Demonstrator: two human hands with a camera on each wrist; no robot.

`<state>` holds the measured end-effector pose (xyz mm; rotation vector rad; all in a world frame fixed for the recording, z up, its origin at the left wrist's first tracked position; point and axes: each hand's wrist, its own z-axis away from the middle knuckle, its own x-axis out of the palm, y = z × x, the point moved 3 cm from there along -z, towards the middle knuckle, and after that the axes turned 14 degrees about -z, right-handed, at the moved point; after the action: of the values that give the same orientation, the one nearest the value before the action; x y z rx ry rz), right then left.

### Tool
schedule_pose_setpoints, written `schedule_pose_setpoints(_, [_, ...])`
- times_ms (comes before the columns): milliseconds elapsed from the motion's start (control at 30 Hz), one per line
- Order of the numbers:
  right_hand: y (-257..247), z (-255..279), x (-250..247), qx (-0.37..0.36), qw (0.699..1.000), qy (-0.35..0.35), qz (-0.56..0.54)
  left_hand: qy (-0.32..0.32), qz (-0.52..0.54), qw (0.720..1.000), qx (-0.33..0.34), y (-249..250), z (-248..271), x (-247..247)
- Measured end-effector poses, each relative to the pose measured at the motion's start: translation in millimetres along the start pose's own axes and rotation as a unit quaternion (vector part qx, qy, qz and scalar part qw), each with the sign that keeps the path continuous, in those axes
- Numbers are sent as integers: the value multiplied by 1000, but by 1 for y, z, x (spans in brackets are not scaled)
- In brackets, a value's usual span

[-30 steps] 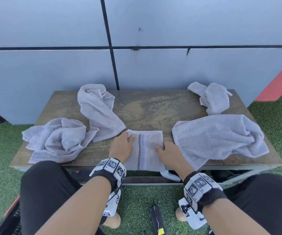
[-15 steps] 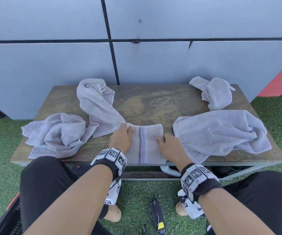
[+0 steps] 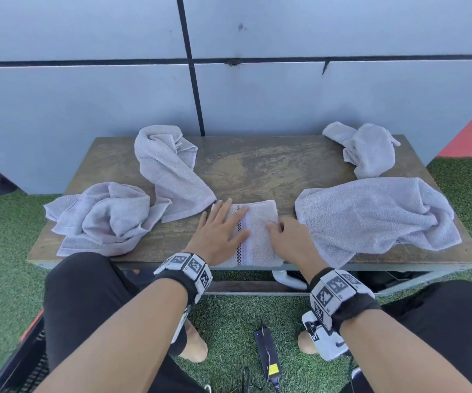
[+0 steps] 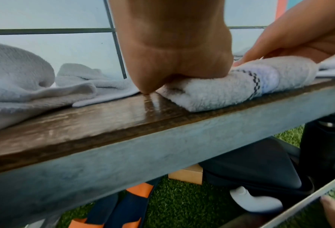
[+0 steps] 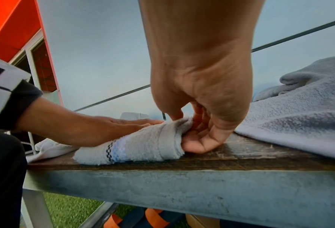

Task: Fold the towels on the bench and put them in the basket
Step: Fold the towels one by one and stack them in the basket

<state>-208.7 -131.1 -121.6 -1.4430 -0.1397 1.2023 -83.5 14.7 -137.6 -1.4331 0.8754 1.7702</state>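
Folded towel [image 3: 257,234]: one
Loose towels: four [image 3: 107,217] [image 3: 169,171] [image 3: 368,148] [image 3: 376,214]
Surface [image 3: 257,168]: one
Hands: two, left hand [image 3: 217,234] and right hand [image 3: 294,239]

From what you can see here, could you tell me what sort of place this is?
Probably an outdoor or semi-outdoor spot, perhaps a sports or recreation area: artificial turf covers the ground, a wooden bench stands against a grey panelled wall, and towels lie on it.
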Motion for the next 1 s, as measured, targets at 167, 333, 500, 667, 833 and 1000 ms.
schedule_pose_setpoints(167, [-1,9,-13,-55,995,77,-33,39,-100,991,-75,7,-12,-15])
schedule_pose_setpoints(333, [0,10,-25,-101,986,122,-48,35,-80,980,-177,13,-15,-38])
schedule_pose_setpoints(500, [-7,10,-25,-182,975,125,-29,83,-54,973,-206,7,-6,-53])
schedule_pose_setpoints(667, [-22,4,-1,-284,955,64,64,219,-1,976,-9,17,-10,-49])
schedule_pose_setpoints(833, [-18,-8,29,-206,968,-45,137,80,-25,996,24,27,-14,0])
schedule_pose_setpoints(1000, [5,-9,32,-163,967,-70,182,34,15,999,-21,20,-13,13])
